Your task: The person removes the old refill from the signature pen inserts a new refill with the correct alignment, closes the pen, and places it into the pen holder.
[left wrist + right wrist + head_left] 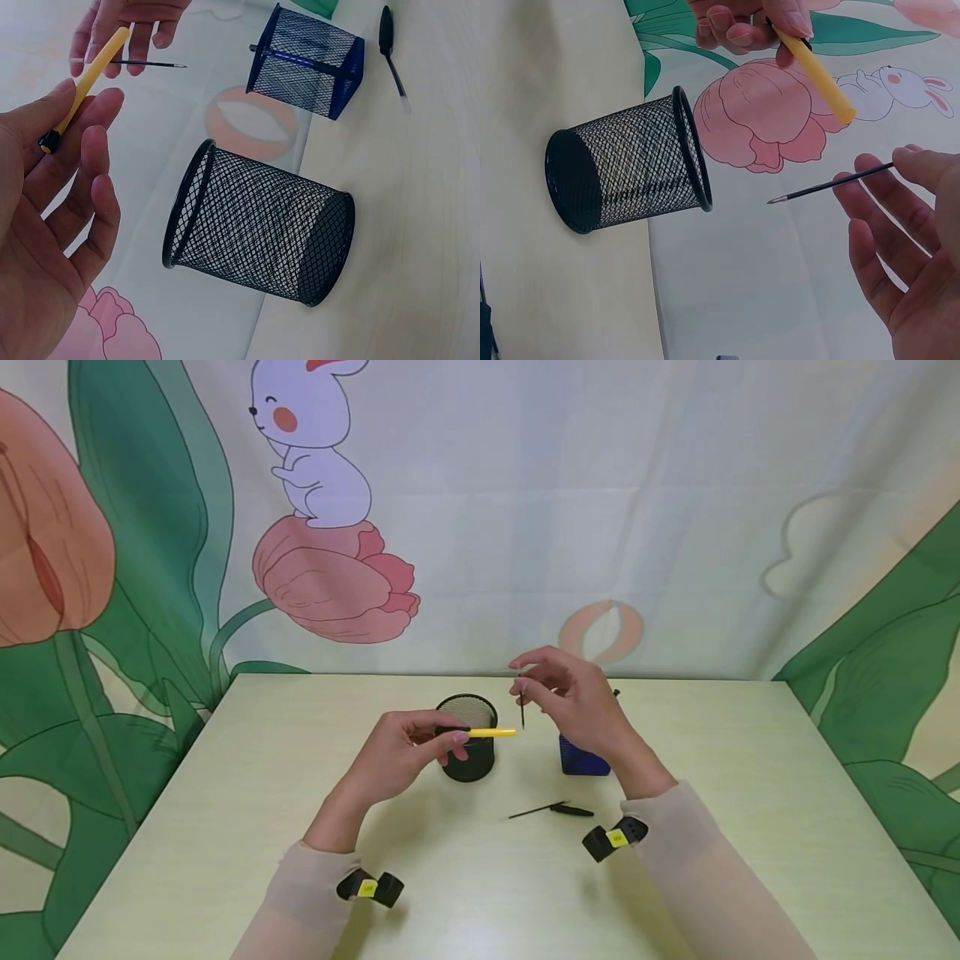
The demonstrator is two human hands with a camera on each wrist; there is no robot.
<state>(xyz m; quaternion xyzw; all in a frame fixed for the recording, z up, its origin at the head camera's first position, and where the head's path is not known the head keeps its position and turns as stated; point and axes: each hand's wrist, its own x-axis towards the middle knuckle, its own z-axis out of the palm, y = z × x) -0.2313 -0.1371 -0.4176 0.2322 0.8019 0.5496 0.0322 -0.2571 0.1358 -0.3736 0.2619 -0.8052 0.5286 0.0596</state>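
My left hand [401, 749] pinches a yellow pen barrel [491, 732] with a black end, held level in front of the round black mesh pen cup [468, 764]. Between thumb and fingertips of my right hand [573, 702] is a thin dark pen refill [522, 710], its metal tip pointing down. The refill's tip is close to the barrel's yellow end but apart from it, as the right wrist view shows. In the left wrist view the black end of the yellow barrel [91, 79] lies by the left thumb.
Behind my right hand stands a blue square mesh holder [304, 60] with a dark pen inside. On the table [225, 777] in front lie another refill [536, 810] and a black pen part [572, 811]. A printed curtain [487, 527] hangs at the table's back edge.
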